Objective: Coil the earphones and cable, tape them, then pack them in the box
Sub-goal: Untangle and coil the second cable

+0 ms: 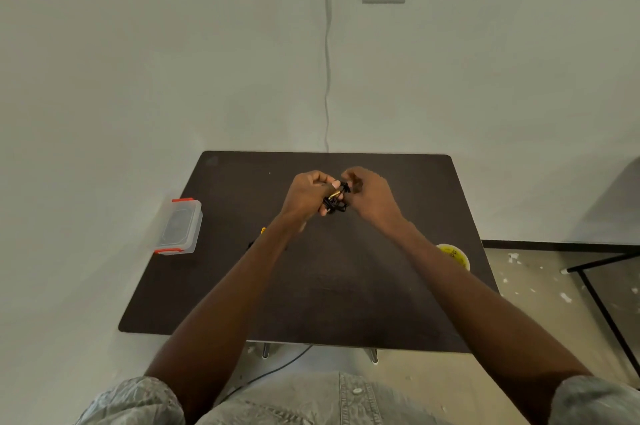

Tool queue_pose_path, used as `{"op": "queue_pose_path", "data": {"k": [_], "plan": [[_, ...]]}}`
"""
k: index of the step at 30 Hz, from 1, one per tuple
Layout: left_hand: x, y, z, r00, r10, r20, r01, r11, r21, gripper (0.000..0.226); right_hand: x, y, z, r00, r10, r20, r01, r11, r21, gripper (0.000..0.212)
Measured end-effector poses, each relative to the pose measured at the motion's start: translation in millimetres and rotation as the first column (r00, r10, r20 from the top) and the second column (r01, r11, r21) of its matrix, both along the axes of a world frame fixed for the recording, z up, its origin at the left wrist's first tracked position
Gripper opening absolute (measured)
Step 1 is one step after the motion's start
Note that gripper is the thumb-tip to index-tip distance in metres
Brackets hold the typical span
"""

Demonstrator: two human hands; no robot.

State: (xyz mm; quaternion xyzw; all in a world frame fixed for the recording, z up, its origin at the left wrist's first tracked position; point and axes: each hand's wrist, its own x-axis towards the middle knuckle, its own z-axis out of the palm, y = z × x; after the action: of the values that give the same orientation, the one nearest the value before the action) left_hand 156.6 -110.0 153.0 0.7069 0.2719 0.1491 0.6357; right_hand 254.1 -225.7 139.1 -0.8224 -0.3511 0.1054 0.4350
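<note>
Head view: no legible writing. Left hand [306,194] and right hand [370,194] fingers grip black coiled earphones [335,201] with gold accent above table [346,286].

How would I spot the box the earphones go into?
Find the dark table against the wall. At its left edge, left of the person's left hand, sits the box. It is the only clear plastic container there, lidded, with red clips at both ends.
</note>
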Motion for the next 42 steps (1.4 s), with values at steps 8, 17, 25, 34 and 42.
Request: {"op": "queue_pose_path", "data": {"k": [8, 17, 25, 34, 42], "plan": [[-2.6, 3.8, 1.9, 0.999, -0.018, -0.031, 0.015, 0.996, -0.087, 0.019, -1.2, -6.1, -18.3, 0.752, 0.078, 0.654, -0.163, 0.984, 0.070, 0.014], [1.1, 4.2, -8.7, 0.996, 0.077, -0.034, -0.078, 0.997, -0.030, 0.010, -17.0, -0.2, -9.5, 0.968, -0.113, -0.222, 0.194, 0.900, 0.390, 0.017], [3.8, 4.3, -21.5, 0.995, 0.086, 0.042, -0.076, 0.977, -0.197, 0.007, -17.2, 7.3, -8.3, 0.243, 0.170, -0.955, 0.660, 0.693, 0.291, 0.010], [-7.5, 6.0, -38.0, 0.994, -0.052, -0.098, 0.022, 0.958, -0.285, 0.019, -20.0, 4.7, -34.8, 0.190, 0.023, -0.982, 0.639, 0.756, 0.141, 0.014], [-6.2, 4.7, -70.3, 0.990, -0.029, -0.139, -0.014, 0.955, -0.298, 0.005, -20.0, -8.7, -69.4, 0.345, -0.156, -0.926, 0.435, 0.900, 0.011, 0.012]]}}
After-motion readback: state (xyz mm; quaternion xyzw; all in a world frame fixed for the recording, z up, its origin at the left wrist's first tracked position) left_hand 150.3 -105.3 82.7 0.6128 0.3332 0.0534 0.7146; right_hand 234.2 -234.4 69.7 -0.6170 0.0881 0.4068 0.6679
